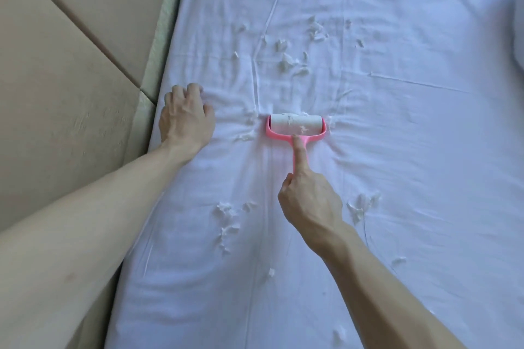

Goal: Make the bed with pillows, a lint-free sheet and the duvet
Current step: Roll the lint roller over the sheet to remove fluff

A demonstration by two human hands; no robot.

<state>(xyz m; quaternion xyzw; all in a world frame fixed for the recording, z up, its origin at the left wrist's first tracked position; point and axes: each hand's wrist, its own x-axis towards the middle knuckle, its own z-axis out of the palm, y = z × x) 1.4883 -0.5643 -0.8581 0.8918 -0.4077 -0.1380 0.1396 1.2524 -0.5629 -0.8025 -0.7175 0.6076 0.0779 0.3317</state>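
The bed's white sheet (pixel 397 150) is littered with lint tufts (pixel 286 61) ahead and behind, so I'm early on — right hand (pixel 310 201) fingers (pixel 299 153) gripping the pink lint roller (pixel 296 123) mid-sheet, left hand (pixel 184 122) palm-down, loosely bent, bracing the sheet — pillows and duvet still to do.

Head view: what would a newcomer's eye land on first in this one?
The pink plastic lint roller with a white sticky drum, mid-frame on the white fabric sheet, held by the right hand with its forefinger along the handle. Then the white fluffy lint tufts scattered above and below it. The left hand rests at the sheet's left edge, beside beige padded panels.
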